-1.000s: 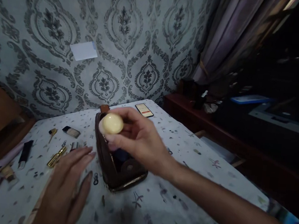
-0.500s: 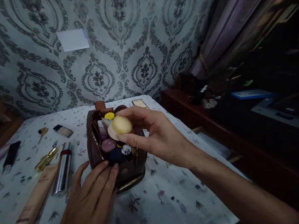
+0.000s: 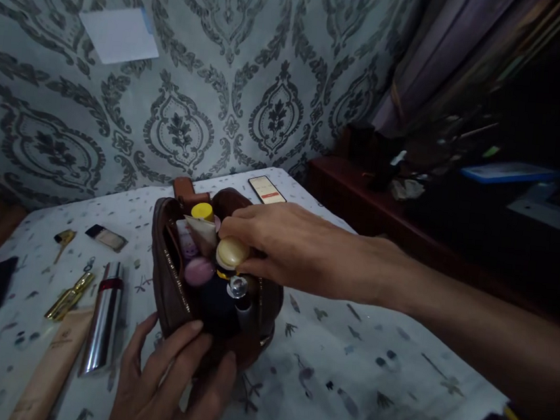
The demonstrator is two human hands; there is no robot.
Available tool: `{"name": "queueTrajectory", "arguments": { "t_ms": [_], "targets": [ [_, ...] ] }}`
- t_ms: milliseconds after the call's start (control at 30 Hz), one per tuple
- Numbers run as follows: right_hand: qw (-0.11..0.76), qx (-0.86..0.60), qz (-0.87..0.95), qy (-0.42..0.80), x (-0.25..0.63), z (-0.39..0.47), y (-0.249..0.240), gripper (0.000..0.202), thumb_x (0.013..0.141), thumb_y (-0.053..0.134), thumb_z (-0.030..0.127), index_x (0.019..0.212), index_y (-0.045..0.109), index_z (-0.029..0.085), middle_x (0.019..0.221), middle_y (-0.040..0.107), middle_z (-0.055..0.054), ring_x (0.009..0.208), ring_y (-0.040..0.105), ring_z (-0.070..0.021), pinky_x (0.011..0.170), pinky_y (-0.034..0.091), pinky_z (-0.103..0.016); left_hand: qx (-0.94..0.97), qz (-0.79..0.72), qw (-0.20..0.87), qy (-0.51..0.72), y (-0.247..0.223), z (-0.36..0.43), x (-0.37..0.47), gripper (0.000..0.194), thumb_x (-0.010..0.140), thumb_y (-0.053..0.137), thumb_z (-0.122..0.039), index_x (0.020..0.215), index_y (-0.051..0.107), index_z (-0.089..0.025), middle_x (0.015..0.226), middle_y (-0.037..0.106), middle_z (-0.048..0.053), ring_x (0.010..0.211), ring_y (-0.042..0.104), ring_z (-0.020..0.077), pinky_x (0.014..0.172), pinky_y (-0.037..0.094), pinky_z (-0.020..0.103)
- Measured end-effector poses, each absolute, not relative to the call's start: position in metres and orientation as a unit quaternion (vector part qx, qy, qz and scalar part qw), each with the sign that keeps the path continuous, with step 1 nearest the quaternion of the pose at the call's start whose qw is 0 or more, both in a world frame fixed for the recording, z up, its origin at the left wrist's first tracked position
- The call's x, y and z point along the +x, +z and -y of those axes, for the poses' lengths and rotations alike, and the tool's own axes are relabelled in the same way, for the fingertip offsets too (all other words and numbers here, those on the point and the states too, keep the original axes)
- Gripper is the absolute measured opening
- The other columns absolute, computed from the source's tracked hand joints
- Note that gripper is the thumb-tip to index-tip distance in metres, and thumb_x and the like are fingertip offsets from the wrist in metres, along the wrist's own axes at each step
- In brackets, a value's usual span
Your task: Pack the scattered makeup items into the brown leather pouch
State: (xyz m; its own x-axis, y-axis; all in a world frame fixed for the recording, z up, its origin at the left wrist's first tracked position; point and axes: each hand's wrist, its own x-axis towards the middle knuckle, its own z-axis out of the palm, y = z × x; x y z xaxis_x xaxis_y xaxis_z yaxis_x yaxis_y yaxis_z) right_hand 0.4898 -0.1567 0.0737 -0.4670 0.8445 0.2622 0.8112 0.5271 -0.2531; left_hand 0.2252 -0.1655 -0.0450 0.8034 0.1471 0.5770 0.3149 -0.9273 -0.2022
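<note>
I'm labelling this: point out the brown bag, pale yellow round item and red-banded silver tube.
Brown bag [image 3: 166, 291], head view: its left wall.
Pale yellow round item [image 3: 233, 252], head view: its rounded top.
Silver tube [image 3: 102, 325], head view: its shiny body.

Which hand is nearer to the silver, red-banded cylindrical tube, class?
Left. The left hand is beside the tube, at the near edge of the brown zippered bag; the right hand is farther, over its opening.

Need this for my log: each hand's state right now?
Left hand: open, touching the brown bag.
Right hand: closed, holding a pale yellow container.
</note>
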Motion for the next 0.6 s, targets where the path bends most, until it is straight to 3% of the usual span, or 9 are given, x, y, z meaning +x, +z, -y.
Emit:
{"name": "queueTrajectory", "arguments": {
  "t_ms": [233, 400, 600],
  "targets": [
    [0.091, -0.499, 0.861, 0.019, 0.490, 0.142, 0.064, 0.011, 0.078, 0.074, 0.018, 0.073, 0.065, 0.021, 0.071, 0.065, 0.000, 0.065, 0.059, -0.0151, 0.054, 0.036, -0.026, -0.929, 0.133, 0.087, -0.336, -0.060, 0.160, 0.219, 0.035, 0.089, 0.065, -0.013, 0.115, 0.070, -0.037, 0.110, 0.074, 0.000, 0.117, 0.064, 0.0213, 0.118, 0.034, 0.050],
    [0.091, -0.487, 0.868, 0.029, 0.486, 0.139, 0.061, 0.014, 0.074, 0.076, 0.014, 0.068, 0.065, 0.020, 0.074, 0.067, -0.001, 0.067, 0.061, -0.0163, 0.059, 0.041, -0.027, -0.934, 0.093, 0.125, -0.323, -0.057, 0.158, 0.222, 0.032, 0.090, 0.065, -0.014, 0.112, 0.071, -0.036, 0.111, 0.074, -0.001, 0.120, 0.062, 0.0199, 0.123, 0.025, 0.051],
    [-0.117, -0.527, 0.841, 0.034, 0.464, 0.137, 0.073, 0.006, 0.080, 0.068, 0.009, 0.081, 0.071, 0.014, 0.080, 0.072, -0.007, 0.074, 0.067, -0.0197, 0.070, 0.044, -0.030, -0.916, 0.155, 0.106, -0.354, -0.054, 0.169, 0.234, 0.023, 0.092, 0.061, -0.013, 0.107, 0.071, -0.028, 0.106, 0.073, 0.001, 0.122, 0.060, 0.0169, 0.124, 0.022, 0.051]
  ]
}}
